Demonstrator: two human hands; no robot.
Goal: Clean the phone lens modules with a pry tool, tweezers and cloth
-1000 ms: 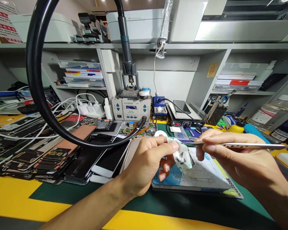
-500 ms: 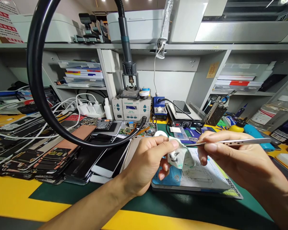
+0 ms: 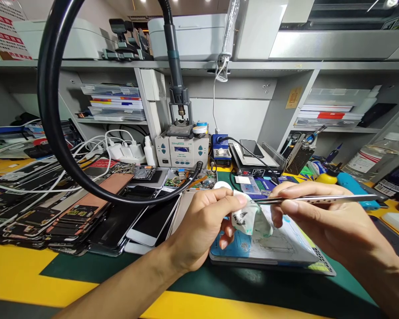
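Observation:
Between the thumb and fingers of my left hand [image 3: 208, 217] is a crumpled white cloth or tissue [image 3: 249, 217], marked with black smudges and green stains. My right hand [image 3: 322, 221] pinches metal tweezers [image 3: 329, 199] that lie almost level, their handle pointing right. The tips reach the upper edge of the cloth, close to my left thumb; whether they grip anything there is too small to tell. Both hands are held above a thick, flat stack with a blue and white printed top [image 3: 275, 250], which rests on the green mat [image 3: 186, 290].
A thick black hose [image 3: 49, 88] loops down in front at left, joined to a hot air station [image 3: 182, 150]. Stacked phone screens [image 3: 76, 217] cover the left side. A blue soldering stand [image 3: 221, 148] is behind my hands; a clear bottle [image 3: 374, 155] stands far right.
The tweezers have shifted slightly left against the cloth, and their two arms look more separated at the handle. The cloth's lower right part has moved slightly; my left hand is almost still.

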